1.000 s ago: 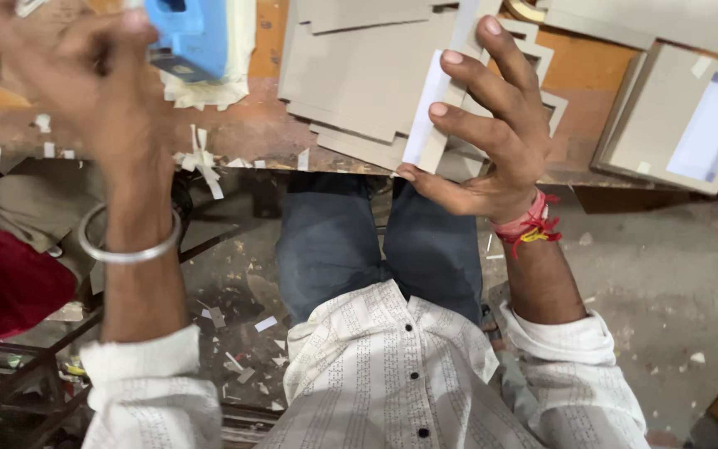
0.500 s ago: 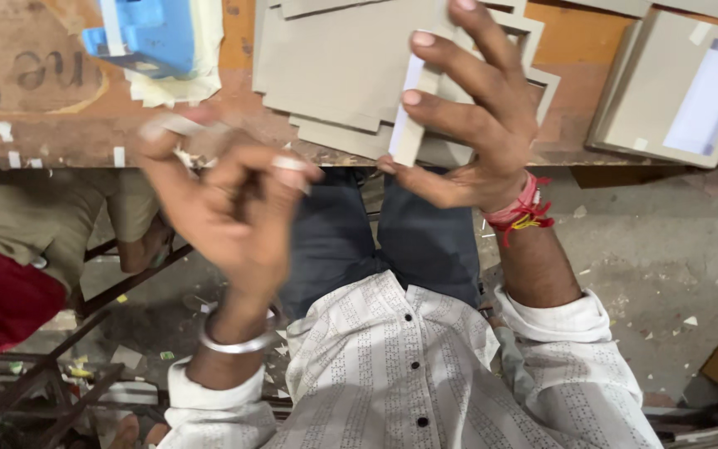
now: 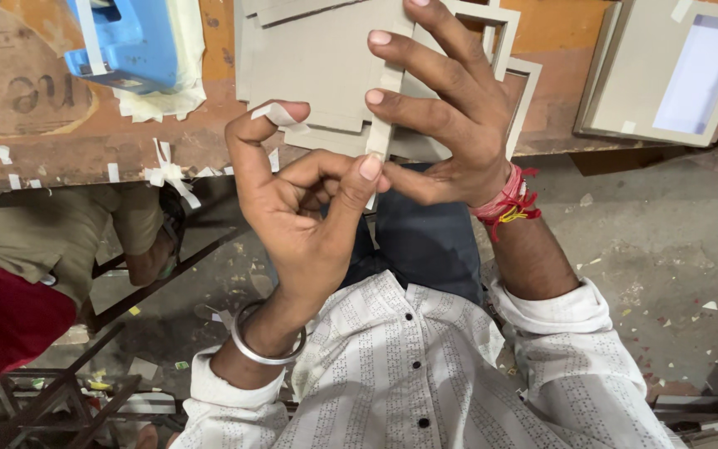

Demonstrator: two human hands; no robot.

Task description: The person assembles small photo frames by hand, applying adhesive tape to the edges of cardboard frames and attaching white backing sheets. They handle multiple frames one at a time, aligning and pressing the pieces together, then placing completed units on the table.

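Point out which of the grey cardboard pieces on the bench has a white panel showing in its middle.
The grey frame at the bench's right end, apart from the hands. A pale white panel fills its opening; the stacked grey boards beside the blue tape dispenser are plain.
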